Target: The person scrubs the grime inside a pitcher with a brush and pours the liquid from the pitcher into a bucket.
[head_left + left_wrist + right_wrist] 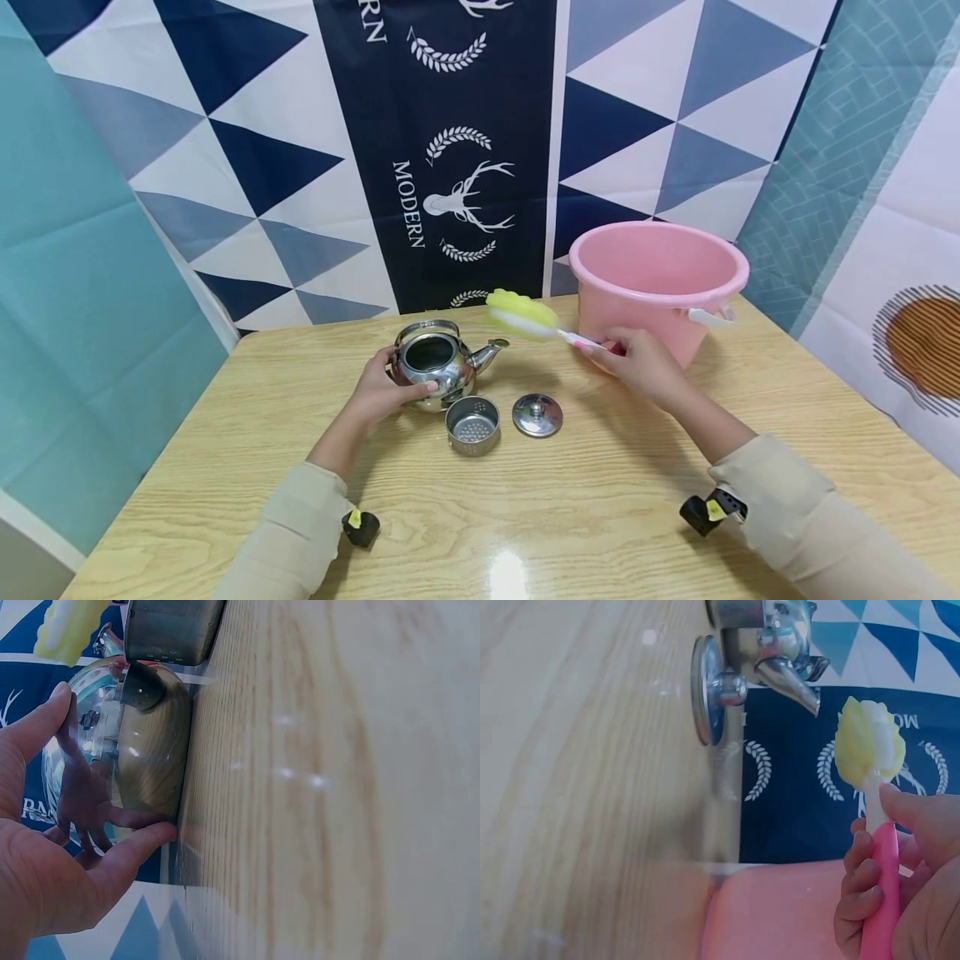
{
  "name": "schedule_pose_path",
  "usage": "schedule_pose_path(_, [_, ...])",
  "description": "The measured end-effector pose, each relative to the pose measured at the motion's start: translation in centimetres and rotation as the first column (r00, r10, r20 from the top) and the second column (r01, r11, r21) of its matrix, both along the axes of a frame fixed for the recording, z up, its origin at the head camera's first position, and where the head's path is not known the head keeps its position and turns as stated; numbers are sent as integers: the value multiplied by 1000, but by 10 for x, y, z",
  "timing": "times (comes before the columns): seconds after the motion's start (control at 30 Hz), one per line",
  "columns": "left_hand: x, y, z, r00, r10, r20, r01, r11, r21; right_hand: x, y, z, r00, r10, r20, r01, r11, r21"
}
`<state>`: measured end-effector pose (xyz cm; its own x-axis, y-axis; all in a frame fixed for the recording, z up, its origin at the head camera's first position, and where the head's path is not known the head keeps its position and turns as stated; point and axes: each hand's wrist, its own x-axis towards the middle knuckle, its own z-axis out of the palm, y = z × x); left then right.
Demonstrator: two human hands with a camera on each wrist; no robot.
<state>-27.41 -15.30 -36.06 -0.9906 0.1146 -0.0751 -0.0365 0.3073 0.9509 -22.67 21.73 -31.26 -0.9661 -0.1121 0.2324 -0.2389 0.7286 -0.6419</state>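
A shiny metal teapot stands lidless on the table, its spout pointing right. My left hand grips its round body from the left, thumb on the near side; the left wrist view shows the fingers spread around the polished side. In my right hand is a sponge brush with a yellow and white head, held up in the air to the right of the spout. Its pink and white handle lies within the curled fingers. A perforated metal strainer and the knobbed lid rest in front of the teapot.
A pink bucket with a white handle stands at the back right, close behind my right hand. The wooden table meets a patterned cloth backdrop at its far edge.
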Motion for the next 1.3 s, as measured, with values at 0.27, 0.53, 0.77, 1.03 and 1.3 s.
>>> schedule_pose_path(0.27, [0, 1, -1, 1000, 10, 8, -10, 1000, 2, -1, 13, -16, 1000, 4, -23, -4, 1000, 0])
schedule_pose_path(0.53, [-1, 1, -1, 1000, 13, 12, -13, 1000, 6, -4, 24, -32, 1000, 25, 10, -25, 998, 51])
schedule_pose_path(0.77, [-1, 2, -2, 1000, 14, 10, -14, 1000, 6, -3, 27, -43, 998, 23, 57, -30, 992, 124])
schedule_pose_path(1.03, [-2, 3, -1, 1000, 23, 21, -23, 1000, -3, -3, 27, -46, 997, 7, 83, -22, 983, 184])
schedule_pose_path(1.3, [-2, 2, -3, 1000, 15, 11, -15, 1000, 0, 1, 19, -44, 999, -9, 37, -5, 929, 370])
